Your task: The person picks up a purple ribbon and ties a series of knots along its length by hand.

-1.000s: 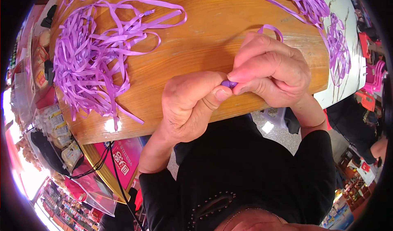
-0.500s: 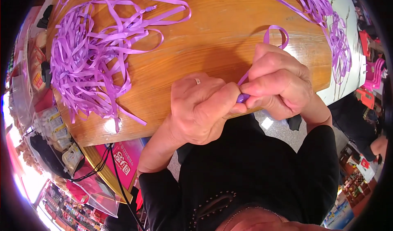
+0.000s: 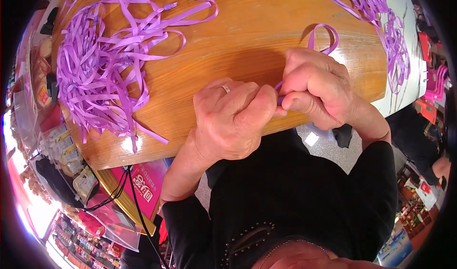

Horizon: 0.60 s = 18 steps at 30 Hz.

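My left hand [image 3: 231, 119] and my right hand [image 3: 318, 88] meet fingertip to fingertip at the near edge of a round wooden table [image 3: 238, 45]. Both pinch one thin purple ribbon strip [image 3: 323, 38], which loops up behind my right hand's knuckles. A ring sits on a finger of my left hand. The pinched part of the strip is mostly hidden between the fingers.
A big tangled pile of purple ribbon strips [image 3: 102, 64] lies on the table's left side. Another bunch of purple strips [image 3: 381, 16] trails along the far right edge. Packaged goods [image 3: 66, 154] and a black cable [image 3: 138, 207] sit below the table at left.
My left hand has rolled knuckles-up and closed over the strip. The ribbon loop has risen further above my right hand.
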Motion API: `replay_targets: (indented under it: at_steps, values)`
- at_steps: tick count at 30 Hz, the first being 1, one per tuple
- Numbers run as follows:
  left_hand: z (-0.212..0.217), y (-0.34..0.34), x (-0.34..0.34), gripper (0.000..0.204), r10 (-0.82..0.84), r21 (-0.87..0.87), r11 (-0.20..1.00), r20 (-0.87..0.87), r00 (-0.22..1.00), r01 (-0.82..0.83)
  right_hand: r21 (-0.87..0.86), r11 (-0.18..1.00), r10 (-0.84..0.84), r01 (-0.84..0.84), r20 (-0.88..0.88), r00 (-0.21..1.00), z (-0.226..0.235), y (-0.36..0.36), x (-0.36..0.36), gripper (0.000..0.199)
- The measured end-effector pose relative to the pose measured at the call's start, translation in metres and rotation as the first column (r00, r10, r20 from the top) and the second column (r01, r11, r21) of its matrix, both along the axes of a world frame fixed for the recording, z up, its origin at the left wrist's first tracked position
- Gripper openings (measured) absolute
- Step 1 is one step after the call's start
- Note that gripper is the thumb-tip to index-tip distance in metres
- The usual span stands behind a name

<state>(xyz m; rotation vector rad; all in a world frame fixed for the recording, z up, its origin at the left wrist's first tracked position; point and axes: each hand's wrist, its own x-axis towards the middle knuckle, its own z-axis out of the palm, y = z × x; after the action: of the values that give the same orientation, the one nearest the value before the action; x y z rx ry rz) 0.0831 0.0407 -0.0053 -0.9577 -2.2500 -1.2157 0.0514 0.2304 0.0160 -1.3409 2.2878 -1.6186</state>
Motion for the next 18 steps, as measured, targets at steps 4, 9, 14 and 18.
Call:
replay_targets:
  at_steps: [4, 9, 14, 18]
  values:
    - [-0.004, 0.004, 0.002, 0.022, -0.014, -0.018, 1.000, -0.031, 0.999, 0.013, -0.012, 1.000, 0.020, -0.019, 0.106, 0.994, -0.006, 0.004, 0.005, 0.018]
    - [-0.007, 0.007, 0.002, 0.020, 0.002, -0.033, 0.999, -0.078, 0.997, -0.004, -0.047, 0.997, 0.070, -0.064, 0.127, 0.989, -0.011, 0.002, 0.006, 0.020]
    - [-0.012, 0.004, 0.002, 0.017, 0.021, -0.060, 0.998, -0.055, 0.998, -0.024, 0.019, 0.999, 0.023, -0.026, 0.168, 0.985, -0.014, 0.002, 0.009, 0.025]
    - [-0.012, 0.003, 0.001, 0.016, 0.065, -0.079, 0.995, -0.015, 0.998, -0.066, 0.044, 0.999, -0.006, -0.011, 0.372, 0.928, -0.003, -0.004, 0.004, 0.038]
